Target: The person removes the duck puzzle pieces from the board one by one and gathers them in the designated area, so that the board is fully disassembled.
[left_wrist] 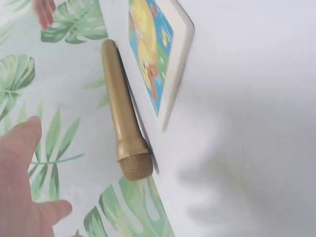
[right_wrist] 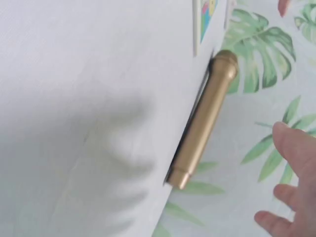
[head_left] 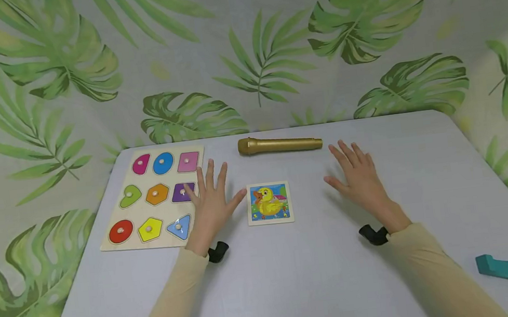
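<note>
My left hand hovers with spread fingers between the shape puzzle board and the small duck picture puzzle, holding nothing. My right hand is also spread and empty, off to the right of the duck puzzle. Both hands cast shadows on the table in the wrist views. A gold microphone lies sideways near the table's back edge, its mesh head to the left. The board carries several colored knobbed pieces, such as a red circle and a purple square, the latter partly covered by my left fingers.
A teal curved block lies near the right edge of the white table. Behind the table hangs a leaf-patterned cloth. Black wrist mounts sit at both cuffs.
</note>
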### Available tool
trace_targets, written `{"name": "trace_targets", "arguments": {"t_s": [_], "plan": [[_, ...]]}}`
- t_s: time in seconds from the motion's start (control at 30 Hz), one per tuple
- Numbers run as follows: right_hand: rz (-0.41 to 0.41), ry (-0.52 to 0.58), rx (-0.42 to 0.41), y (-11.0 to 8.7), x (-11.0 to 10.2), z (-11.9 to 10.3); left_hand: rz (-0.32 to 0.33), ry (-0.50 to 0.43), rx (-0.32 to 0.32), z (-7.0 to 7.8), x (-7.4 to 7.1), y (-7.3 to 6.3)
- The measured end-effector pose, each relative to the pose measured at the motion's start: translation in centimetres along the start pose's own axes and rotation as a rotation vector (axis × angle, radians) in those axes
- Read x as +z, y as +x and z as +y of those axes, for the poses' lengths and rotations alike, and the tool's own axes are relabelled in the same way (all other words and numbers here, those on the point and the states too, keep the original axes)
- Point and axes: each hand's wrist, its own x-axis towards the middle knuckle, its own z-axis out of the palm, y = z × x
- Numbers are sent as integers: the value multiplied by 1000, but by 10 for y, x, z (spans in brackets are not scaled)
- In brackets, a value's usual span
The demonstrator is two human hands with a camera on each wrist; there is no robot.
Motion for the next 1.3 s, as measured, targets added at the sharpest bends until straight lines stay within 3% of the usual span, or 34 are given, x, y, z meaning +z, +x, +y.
{"name": "trace_targets", "arguments": {"t_s": [0.1,0.23,0.4,0.53,0.67,0.93,1.3], "plan": [[9,132,-79,7,5,-12,-26,-78,96,2,-1,-7],[-55,326,-101,17,18,-33,-133,-180,210,5,4,-16],[-160,497,-131,31,41,-56,-287,-251,267,8,14,-29],[-245,587,-150,42,57,-72,-346,-250,304,11,21,-35],[-326,593,-146,53,70,-82,-337,-219,315,12,26,-40],[-438,484,-121,68,88,-93,-281,-184,346,9,34,-41],[-424,395,-132,74,93,-104,-259,-148,366,10,37,-38]]}}
